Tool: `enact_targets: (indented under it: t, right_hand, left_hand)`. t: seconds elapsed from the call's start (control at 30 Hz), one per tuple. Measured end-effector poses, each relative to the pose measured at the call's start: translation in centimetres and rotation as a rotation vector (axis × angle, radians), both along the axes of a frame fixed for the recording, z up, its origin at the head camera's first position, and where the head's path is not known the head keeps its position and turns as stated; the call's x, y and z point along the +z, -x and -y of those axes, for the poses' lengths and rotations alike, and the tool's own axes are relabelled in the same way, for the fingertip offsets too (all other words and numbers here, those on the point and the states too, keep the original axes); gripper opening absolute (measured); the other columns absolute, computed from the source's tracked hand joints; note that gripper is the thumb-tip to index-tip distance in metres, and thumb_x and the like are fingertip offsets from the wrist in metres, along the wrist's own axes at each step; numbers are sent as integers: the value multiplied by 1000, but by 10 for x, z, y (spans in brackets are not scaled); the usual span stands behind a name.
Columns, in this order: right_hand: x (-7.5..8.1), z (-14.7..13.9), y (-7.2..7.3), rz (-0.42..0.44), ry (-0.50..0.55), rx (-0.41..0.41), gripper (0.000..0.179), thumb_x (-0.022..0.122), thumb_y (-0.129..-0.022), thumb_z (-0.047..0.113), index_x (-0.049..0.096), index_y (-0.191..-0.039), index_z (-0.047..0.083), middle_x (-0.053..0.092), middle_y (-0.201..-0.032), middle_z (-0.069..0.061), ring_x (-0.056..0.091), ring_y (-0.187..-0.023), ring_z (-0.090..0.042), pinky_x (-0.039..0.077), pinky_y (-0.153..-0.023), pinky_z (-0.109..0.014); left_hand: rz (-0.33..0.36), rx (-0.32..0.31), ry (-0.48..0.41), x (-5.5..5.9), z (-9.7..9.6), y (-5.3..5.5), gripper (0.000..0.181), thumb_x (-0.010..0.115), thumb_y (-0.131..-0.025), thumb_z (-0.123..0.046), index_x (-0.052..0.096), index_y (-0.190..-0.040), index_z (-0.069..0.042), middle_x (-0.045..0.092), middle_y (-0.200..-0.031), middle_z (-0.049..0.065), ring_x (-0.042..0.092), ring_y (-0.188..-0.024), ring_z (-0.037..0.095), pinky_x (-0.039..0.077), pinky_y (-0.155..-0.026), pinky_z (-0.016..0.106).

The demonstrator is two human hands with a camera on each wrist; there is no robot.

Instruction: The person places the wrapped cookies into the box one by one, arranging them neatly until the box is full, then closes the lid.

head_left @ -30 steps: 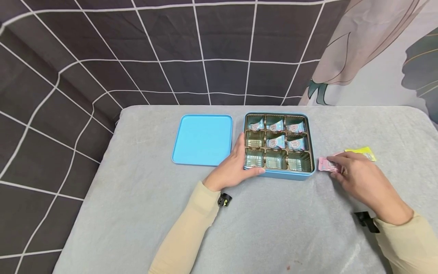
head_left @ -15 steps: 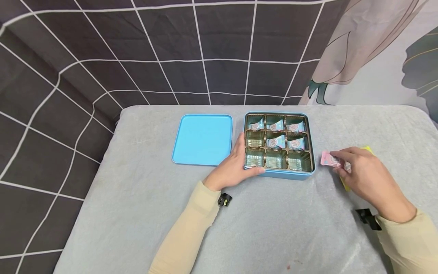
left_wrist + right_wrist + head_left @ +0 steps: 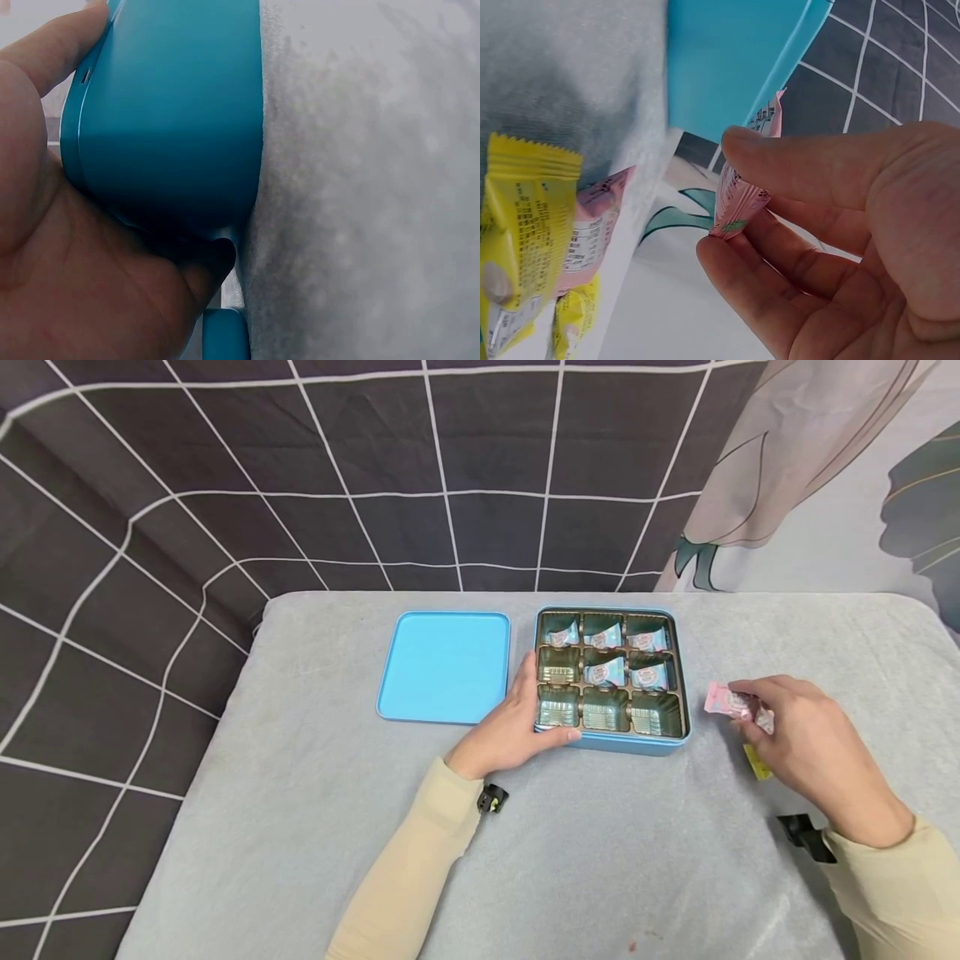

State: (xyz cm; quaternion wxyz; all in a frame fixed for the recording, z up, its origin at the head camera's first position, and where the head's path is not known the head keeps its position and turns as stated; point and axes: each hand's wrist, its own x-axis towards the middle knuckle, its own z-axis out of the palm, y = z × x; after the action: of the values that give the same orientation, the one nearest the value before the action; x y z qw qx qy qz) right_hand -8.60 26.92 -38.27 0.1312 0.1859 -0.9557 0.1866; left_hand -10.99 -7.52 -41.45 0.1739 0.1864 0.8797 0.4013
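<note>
A blue tin box [image 3: 632, 743] stands open on the grey cloth, with a gold-brown divided tray inside. Blue-wrapped candies [image 3: 605, 671] lie in its whole back row and in the centre and right of its middle row. My left hand [image 3: 510, 731] rests on the tin's front left corner, thumb along the front, fingers along the left side. To the right of the tin, my right hand [image 3: 806, 747] pinches a pink-wrapped candy [image 3: 739, 195] between thumb and fingers, above the cloth. A yellow candy packet [image 3: 756, 763] shows below that hand, partly hidden by it.
The blue lid [image 3: 447, 667] lies flat left of the tin. In the right wrist view, yellow packets [image 3: 529, 232] and another pink packet [image 3: 591, 232] lie on the cloth. A dark grid-patterned curtain [image 3: 495, 468] hangs behind the table.
My right hand has lifted the pink candy from the cloth and moved slightly away from me. The left hand, tin and lid stay where they were.
</note>
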Motion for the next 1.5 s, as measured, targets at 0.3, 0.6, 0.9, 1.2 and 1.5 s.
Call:
enact_targets:
  t: [0.3,0.6,0.9,1.2,1.5]
  right_hand:
    - [5,7,-1,-31,22,-12,42,73,-68,-10,68,-110,-4,63,-87,-14,51,-77,-24,34,-69,-32]
    - [11,17,2,-19,46,-39,41,73,-71,-9,69,-112,-4,65,-95,-18,52,-81,-27,37,-71,-37]
    - [17,27,6,8,79,-41,41,73,-74,-9,69,-114,-4,66,-107,-23,57,-92,-35,41,-77,-48]
    - [23,42,11,0,96,-29,38,74,-76,-7,69,-113,-4,68,-106,-22,61,-93,-35,44,-77,-48]
    - [30,57,16,-4,87,3,38,72,-77,-7,70,-115,-3,68,-104,-19,58,-85,-30,43,-73,-45]
  left_hand:
    - [3,-6,4,1,-1,-1,117,65,-93,-55,-22,-157,-11,-21,-166,9,-14,-150,11,10,-122,37]
    - [1,-6,2,0,-1,-1,117,65,-93,-56,-21,-158,-9,-21,-166,9,-14,-150,11,12,-122,38]
    - [4,-7,9,-1,0,-1,117,64,-93,-58,-23,-157,-13,-22,-166,8,-15,-150,10,11,-122,36]
    - [1,-5,20,1,0,-1,117,65,-93,-57,-22,-157,-11,-22,-166,9,-15,-150,11,9,-122,36]
    - [-6,-5,25,1,0,-1,117,65,-93,-57,-22,-157,-11,-22,-166,9,-15,-150,11,9,-122,36]
